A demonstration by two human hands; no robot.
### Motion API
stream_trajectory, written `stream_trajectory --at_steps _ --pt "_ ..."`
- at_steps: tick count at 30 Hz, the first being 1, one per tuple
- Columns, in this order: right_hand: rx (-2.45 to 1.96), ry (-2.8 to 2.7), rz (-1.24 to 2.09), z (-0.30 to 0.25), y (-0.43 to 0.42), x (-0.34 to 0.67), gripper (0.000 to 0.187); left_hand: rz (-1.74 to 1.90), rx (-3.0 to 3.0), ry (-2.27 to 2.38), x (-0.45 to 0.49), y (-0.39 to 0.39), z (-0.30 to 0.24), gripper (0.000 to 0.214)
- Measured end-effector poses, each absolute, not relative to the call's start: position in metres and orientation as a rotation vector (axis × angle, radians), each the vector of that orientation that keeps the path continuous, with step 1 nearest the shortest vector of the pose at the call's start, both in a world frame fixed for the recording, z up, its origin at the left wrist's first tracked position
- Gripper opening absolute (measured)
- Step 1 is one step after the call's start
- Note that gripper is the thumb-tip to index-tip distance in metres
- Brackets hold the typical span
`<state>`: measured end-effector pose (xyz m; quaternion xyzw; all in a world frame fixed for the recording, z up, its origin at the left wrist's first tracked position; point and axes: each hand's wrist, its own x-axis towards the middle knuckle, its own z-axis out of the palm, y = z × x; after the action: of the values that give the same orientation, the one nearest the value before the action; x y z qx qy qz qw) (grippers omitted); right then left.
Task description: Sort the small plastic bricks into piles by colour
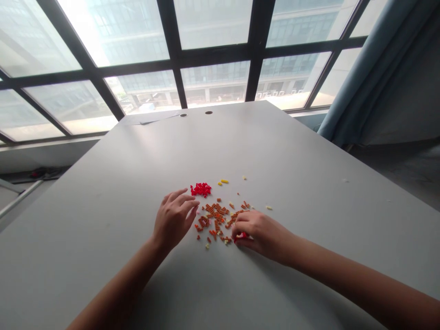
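My left hand hovers at the left side of the small toy bricks, its fingers apart and nothing in them. Just beyond its fingertips lies a heap of red bricks. My right hand rests at the right edge of a loose spread of orange-brown bricks, its fingers curled round red bricks that show partly beneath them. Pale yellow bricks are mixed in near the spread's front edge. Two bright yellow bricks lie right of the red heap.
The bricks lie on a large white table. Toward its far edge are two round cable holes and a flat sheet. Stray pale bricks lie to the right. Windows stand behind the table, with a blue-grey curtain at the right.
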<state>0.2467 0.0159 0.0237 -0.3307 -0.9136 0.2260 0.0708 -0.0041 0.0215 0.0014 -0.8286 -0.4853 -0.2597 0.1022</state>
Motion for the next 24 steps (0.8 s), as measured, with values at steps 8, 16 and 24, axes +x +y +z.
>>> stream_trajectory --at_steps 8,16,24 --pt "-1.100 -2.717 0.653 0.022 0.014 0.248 0.009 -0.758 -2.444 -1.447 -0.004 0.021 0.001 0.015" --pt "-1.044 -2.696 0.600 0.018 0.010 0.247 0.008 -0.761 -2.442 -1.448 -0.004 0.021 0.001 0.015" --pt "-1.101 -2.691 0.531 0.017 0.005 0.247 0.007 -0.749 -2.445 -1.445 -0.004 0.022 0.002 0.014"
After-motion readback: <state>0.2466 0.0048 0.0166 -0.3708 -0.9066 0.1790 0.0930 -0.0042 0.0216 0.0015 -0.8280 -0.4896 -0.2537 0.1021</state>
